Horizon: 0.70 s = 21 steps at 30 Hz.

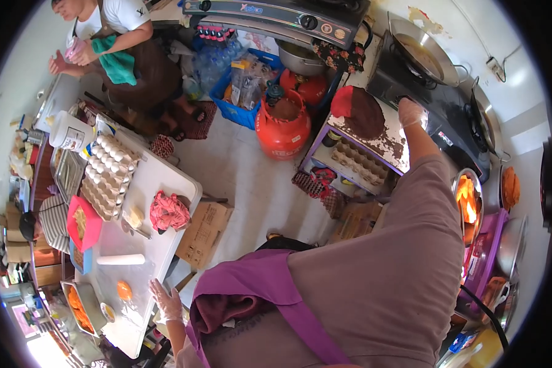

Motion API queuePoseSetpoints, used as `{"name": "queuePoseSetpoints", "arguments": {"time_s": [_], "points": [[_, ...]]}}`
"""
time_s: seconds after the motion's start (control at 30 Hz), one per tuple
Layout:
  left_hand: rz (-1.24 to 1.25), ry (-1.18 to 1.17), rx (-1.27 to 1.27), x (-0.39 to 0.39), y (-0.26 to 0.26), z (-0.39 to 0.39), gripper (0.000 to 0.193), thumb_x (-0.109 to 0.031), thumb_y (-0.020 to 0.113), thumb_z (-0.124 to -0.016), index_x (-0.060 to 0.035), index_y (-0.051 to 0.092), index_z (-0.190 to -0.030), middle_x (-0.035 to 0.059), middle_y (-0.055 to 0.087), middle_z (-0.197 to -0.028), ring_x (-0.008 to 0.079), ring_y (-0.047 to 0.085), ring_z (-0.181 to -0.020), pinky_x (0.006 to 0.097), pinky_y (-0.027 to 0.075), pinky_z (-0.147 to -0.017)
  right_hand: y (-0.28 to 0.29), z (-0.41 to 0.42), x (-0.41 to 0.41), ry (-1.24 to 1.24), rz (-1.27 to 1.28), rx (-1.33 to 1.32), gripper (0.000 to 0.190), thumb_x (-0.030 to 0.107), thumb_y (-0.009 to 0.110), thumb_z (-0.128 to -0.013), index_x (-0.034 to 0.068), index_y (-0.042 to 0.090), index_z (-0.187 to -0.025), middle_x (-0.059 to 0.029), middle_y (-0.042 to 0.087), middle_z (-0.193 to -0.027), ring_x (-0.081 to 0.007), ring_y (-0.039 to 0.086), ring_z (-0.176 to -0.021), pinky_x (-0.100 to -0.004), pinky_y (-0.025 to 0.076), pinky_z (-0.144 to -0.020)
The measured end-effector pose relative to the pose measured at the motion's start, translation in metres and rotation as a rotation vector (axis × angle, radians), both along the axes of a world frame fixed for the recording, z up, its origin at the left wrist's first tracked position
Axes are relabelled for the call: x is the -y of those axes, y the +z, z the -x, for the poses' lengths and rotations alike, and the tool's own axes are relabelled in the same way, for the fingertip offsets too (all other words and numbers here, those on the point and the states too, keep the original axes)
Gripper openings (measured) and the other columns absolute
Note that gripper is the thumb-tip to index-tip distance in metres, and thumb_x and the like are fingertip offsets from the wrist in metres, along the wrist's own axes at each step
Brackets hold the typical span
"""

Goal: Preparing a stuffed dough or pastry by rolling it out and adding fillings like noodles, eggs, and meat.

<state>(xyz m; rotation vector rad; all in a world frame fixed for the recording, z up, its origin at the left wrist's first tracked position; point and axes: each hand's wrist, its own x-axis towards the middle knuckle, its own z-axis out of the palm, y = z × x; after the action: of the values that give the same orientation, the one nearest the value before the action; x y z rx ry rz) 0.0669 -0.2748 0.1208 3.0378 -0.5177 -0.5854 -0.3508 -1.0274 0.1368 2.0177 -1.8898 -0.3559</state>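
Note:
My left hand (166, 301), in a clear plastic glove, is held beside the edge of the white table (163, 181) with its fingers extended and nothing in it. Near it, a flat orange piece of dough (124, 290) lies on a plastic sheet. Beyond this are a white rolling pin (121, 259) and a steel pan holding orange pieces (80, 308). Far to the right, my gloved right hand (412, 113) reaches to the front of a black gas stove (448, 117). Its fingertips are at a dark knob, and their grip is hard to make out.
A wok (423, 55) with liquid sits on the stove. Egg trays (108, 177), a pink container (83, 223) and a crumpled red cloth (169, 210) are on the table. Red gas cylinders (283, 131) stand on the floor. A person in an apron (142, 78) stands far left.

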Motion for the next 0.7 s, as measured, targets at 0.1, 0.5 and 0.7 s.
{"name": "queuePoseSetpoints", "arguments": {"time_s": [0.1,0.5,0.7], "points": [[-0.028,-0.004,-0.007,-0.008,0.000,0.006,0.077,-0.015,0.058,-0.079,-0.0022,0.016,-0.142,0.0213,0.016,-0.147,0.0374,0.014,-0.137,0.0479,0.014,-0.110,0.018,-0.019,-0.018,0.090,-0.062,-0.064,0.023,0.020,0.048,-0.088,0.010,0.065,-0.099,-0.0122,0.066,-0.102,-0.0257,0.064,-0.097,-0.0422,0.052,-0.074],[0.002,0.001,-0.013,-0.047,-0.034,-0.021,0.078,-0.019,0.059,-0.079,-0.0015,0.016,-0.142,0.0207,0.016,-0.148,0.0372,0.013,-0.137,0.0472,0.014,-0.111,-0.031,0.074,0.056,-0.204,-0.038,0.466,0.051,0.040,0.031,-0.095,0.001,0.061,-0.108,-0.0190,0.057,-0.117,-0.0372,0.051,-0.113,-0.0443,0.041,-0.094],[-0.054,0.098,0.030,-0.058,0.001,-0.005,0.079,-0.020,0.060,-0.080,-0.0023,0.016,-0.142,0.0202,0.015,-0.148,0.0364,0.013,-0.137,0.0465,0.014,-0.111,-0.017,0.026,0.016,-0.241,0.042,0.596,0.043,0.040,0.048,-0.087,0.005,0.062,-0.107,-0.0193,0.058,-0.115,-0.0350,0.055,-0.109,-0.0438,0.045,-0.090]]}}
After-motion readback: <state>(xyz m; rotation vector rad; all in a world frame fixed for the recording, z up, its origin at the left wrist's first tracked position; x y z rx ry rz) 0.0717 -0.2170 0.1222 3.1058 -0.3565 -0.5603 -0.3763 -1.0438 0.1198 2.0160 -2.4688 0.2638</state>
